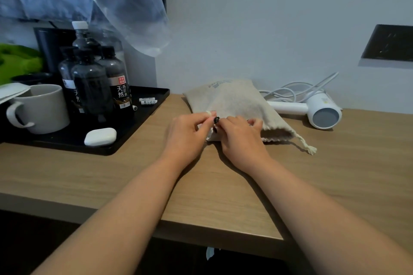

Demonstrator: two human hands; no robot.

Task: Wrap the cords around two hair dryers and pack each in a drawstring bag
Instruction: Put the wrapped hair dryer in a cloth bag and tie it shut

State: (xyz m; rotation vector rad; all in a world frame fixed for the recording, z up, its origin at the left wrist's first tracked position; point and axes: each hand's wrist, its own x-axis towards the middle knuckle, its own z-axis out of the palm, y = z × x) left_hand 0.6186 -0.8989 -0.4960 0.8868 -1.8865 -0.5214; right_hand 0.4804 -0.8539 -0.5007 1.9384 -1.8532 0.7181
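Note:
A beige drawstring bag (pixel 232 100) lies bulging on the wooden desk (pixel 111 174), its gathered mouth toward me and one cord end (pixel 309 148) trailing right. My left hand (pixel 190 134) pinches a pale drawstring at the bag's left mouth corner. My right hand (pixel 241 136) grips the bag's mouth edge beside it, fingers curled. What fills the bag is hidden. A white hair dryer (pixel 321 111) lies behind the bag to the right, its loose white cord (pixel 290 91) coiled against the wall.
A black tray (pixel 143 116) at the left carries dark water bottles (pixel 93 87), a grey mug (pixel 42 109) and a white case (pixel 100 136). Clear plastic (pixel 134 6) hangs above. A dark wall socket panel (pixel 388 42) is at the right. The desk's front edge runs near me.

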